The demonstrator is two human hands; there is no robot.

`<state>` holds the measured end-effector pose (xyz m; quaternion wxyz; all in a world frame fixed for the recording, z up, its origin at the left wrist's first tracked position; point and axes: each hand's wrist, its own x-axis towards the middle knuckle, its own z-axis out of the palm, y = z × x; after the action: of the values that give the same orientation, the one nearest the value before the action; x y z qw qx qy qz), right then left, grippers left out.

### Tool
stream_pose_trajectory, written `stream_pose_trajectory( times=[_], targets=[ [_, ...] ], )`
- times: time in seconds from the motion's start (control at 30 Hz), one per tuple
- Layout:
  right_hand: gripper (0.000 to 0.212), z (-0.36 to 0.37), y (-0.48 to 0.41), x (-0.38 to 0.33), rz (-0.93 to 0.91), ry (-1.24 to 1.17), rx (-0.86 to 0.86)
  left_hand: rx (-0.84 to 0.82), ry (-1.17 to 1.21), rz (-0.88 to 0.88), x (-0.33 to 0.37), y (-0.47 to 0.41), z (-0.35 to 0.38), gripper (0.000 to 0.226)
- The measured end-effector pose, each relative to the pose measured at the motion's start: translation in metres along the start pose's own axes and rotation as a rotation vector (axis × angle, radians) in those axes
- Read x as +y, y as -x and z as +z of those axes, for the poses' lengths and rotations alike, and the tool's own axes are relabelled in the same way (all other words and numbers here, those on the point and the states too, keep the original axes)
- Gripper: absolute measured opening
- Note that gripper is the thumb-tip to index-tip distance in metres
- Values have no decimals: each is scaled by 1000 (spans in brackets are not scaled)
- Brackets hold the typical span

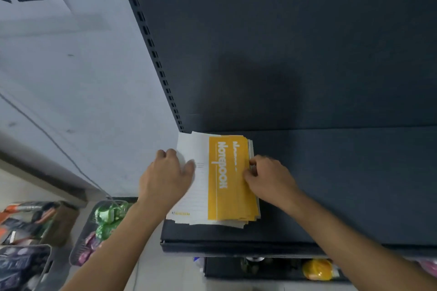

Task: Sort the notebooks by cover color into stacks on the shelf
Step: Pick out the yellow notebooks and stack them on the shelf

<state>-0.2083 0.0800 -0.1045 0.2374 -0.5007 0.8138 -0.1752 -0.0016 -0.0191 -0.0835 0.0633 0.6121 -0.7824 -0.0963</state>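
- Our left grip (pixel 165 177) curls over the left edge of the loose stack of paper notebooks (pixel 238 224), thumb lying on top. We should press down firmly there so the pile cannot slide.
- Between the two grips lies the top yellow-and-white paper notebook (pixel 227 172), slightly askew over those beneath. We judge the sorting has barely begun.
- Our right grip (pixel 269 177) is closed, fingertips pinching that notebook's right edge. We should peel off one cover only and check that no second one clings.
- Right of that grip runs the dark grey metal shelf (pixel 343 184). We would start the yellow pile there, well apart, with its edges squared.
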Motion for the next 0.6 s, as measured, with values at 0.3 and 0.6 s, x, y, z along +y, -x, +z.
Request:
stream_pose_trajectory(
  times=[0.3,0.6],
  targets=[
    [30,15,10,-17,65,48,84,-46,91,58,2,-8,7,42],
    [33,31,20,-35,-18,137,161,-71,225,42,-5,-4,8,37]
  ],
)
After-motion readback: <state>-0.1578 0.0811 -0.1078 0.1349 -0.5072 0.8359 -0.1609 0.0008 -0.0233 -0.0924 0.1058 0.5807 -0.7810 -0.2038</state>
